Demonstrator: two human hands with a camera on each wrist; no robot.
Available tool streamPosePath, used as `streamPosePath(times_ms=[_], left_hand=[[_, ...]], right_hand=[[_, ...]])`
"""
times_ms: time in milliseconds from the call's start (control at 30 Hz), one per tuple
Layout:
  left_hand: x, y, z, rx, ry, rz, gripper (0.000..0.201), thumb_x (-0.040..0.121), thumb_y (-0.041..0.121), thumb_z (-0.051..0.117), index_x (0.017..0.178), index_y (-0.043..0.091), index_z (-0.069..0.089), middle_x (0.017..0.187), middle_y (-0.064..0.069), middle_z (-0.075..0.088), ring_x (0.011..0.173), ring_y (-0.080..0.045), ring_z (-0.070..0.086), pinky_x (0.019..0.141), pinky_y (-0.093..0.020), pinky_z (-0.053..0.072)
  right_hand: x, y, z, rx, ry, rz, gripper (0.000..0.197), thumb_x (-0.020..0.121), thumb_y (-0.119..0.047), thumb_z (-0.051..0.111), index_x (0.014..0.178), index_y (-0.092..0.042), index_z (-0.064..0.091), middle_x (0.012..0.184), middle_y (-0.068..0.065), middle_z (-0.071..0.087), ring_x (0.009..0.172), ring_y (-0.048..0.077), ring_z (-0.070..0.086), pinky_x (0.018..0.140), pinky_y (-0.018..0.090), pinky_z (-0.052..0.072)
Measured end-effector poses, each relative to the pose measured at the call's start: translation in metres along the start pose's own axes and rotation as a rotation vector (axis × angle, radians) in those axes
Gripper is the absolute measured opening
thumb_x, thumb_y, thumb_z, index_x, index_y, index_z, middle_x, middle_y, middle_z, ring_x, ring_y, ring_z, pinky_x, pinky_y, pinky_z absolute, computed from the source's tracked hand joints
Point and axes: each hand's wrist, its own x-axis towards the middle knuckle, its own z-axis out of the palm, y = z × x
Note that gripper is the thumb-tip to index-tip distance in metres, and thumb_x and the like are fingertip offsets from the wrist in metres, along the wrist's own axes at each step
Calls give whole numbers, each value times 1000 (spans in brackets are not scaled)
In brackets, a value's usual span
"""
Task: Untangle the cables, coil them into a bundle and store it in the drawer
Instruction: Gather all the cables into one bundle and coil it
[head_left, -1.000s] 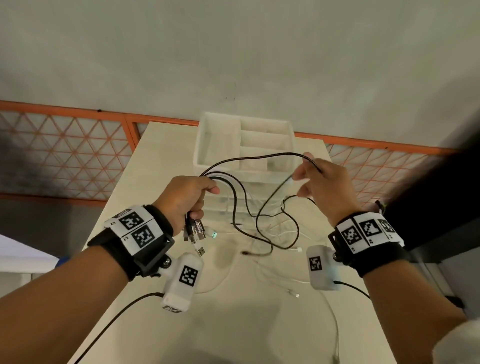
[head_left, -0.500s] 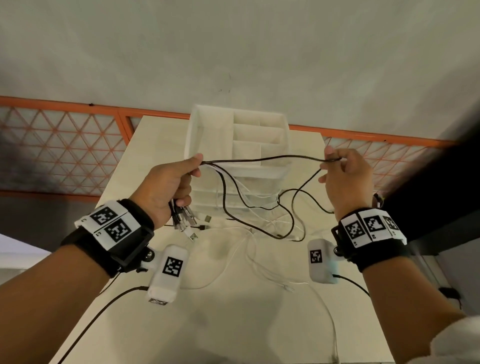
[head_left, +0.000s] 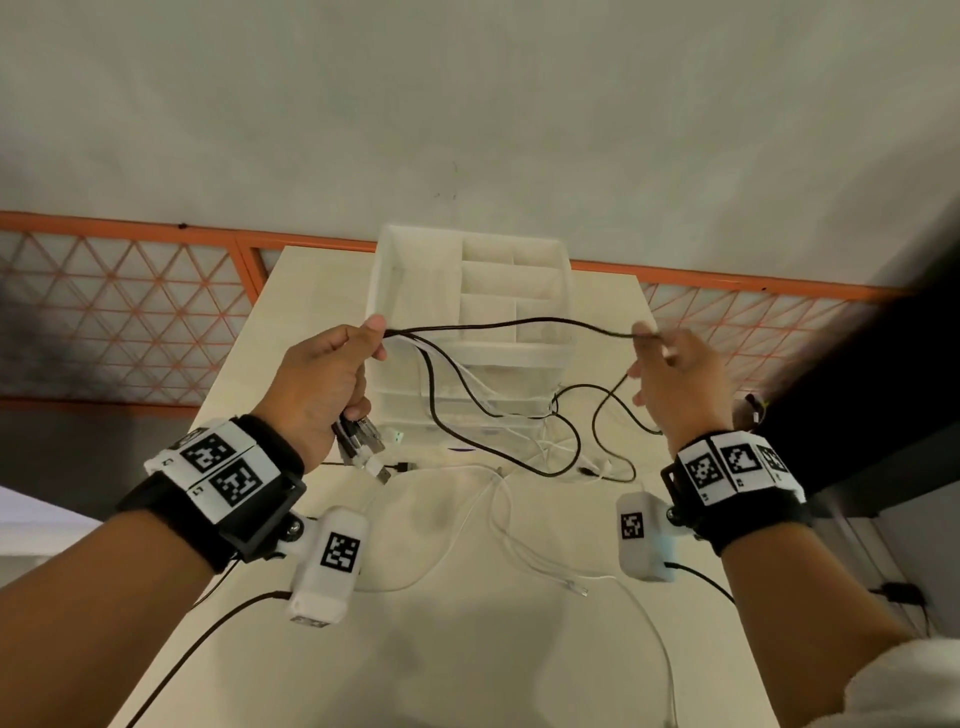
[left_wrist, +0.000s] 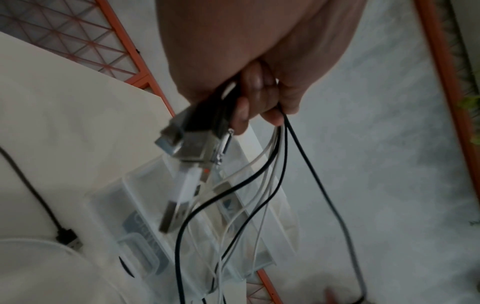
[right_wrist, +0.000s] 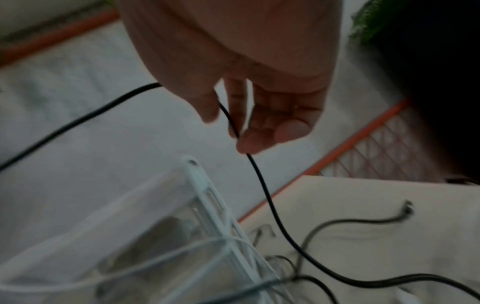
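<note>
My left hand (head_left: 332, 379) grips a bunch of black and white cables near their USB plugs (head_left: 363, 447), which hang below the fist; the plugs (left_wrist: 187, 144) show close up in the left wrist view. One black cable (head_left: 514, 325) runs level from that hand to my right hand (head_left: 670, 374), which pinches it between thumb and fingers (right_wrist: 249, 142). From there the cable (right_wrist: 272, 209) drops in loops to the table. More black and white cables (head_left: 524, 452) lie tangled on the table in front of the white drawer unit (head_left: 467, 364).
The drawer unit has an open divided tray (head_left: 498, 275) on top and stands at the far end of the pale table (head_left: 467, 649). An orange lattice railing (head_left: 119, 312) runs behind it. A thin white cable (head_left: 545, 561) trails across the table toward the near edge.
Both hands have risen and moved apart, stretching the black cable nearly straight between them. More cable has lifted off the table.
</note>
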Motion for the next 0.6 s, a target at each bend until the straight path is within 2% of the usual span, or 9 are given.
streamPosePath(times_ms=[67, 133, 200, 233, 267, 333, 400, 500, 600], left_hand=[[0, 2, 1, -41, 16, 9, 30, 98, 25, 59, 73, 9, 56, 43, 13, 41, 41, -11, 21, 42, -22, 26], [1, 2, 0, -28, 4, 7, 29, 96, 27, 61, 74, 8, 59, 45, 7, 35, 40, -11, 25, 42, -21, 30], [3, -1, -2, 61, -11, -5, 28, 96, 27, 62, 77, 6, 62, 49, 3, 39, 42, -13, 30, 44, -23, 33], [4, -3, -4, 122, -15, -7, 28, 95, 28, 62, 78, 5, 63, 51, 2, 44, 42, -14, 33, 46, -24, 34], [4, -5, -6, 183, -17, -7, 29, 95, 29, 63, 79, 4, 64, 53, 1, 48, 43, -14, 35, 45, -25, 34], [5, -8, -8, 259, -11, -17, 31, 95, 30, 63, 80, 3, 65, 57, -1, 51, 41, -11, 35, 41, -22, 33], [5, -9, -10, 259, -2, -47, 30, 95, 30, 64, 82, 3, 66, 57, 1, 44, 38, -8, 30, 38, -20, 28], [2, -5, -11, 208, -38, -65, 30, 93, 34, 64, 83, 6, 67, 52, 6, 34, 40, -8, 24, 39, -21, 23], [-1, 2, -11, 152, -97, -47, 39, 97, 41, 56, 90, 5, 71, 49, 9, 32, 41, -10, 23, 40, -21, 24]], right_hand=[[3, 21, 7, -59, -105, 195, 39, 93, -55, 51, 90, -20, 67, 70, 0, 74, 60, 23, 69, 73, 45, 58], [2, 34, 10, -58, -100, 258, 38, 91, -52, 51, 88, -19, 70, 68, 1, 74, 63, 26, 70, 75, 42, 59], [3, 28, 6, -28, 14, 161, 25, 90, -39, 49, 89, -23, 69, 81, 1, 76, 77, 29, 72, 83, 47, 59], [6, 20, 2, -2, 74, 98, 20, 92, -29, 48, 92, -27, 67, 89, -1, 75, 83, 27, 72, 85, 45, 58], [7, 9, -3, 28, 109, 37, 21, 93, -22, 46, 94, -29, 65, 95, -4, 74, 84, 24, 72, 83, 42, 58], [11, -7, -12, 104, 110, -76, 25, 95, -17, 44, 92, -33, 61, 99, -8, 70, 75, 18, 73, 74, 37, 56], [14, -12, -15, 158, 62, -118, 27, 97, -16, 43, 89, -37, 59, 99, -11, 65, 67, 16, 73, 67, 37, 54], [10, 4, -11, 156, -69, -40, 29, 96, -8, 41, 98, -30, 60, 98, -13, 61, 71, 22, 74, 61, 38, 51], [1, 28, -2, -100, -346, 61, 42, 90, -2, 47, 116, -32, 59, 111, -3, 68, 70, 23, 73, 63, 35, 55]])
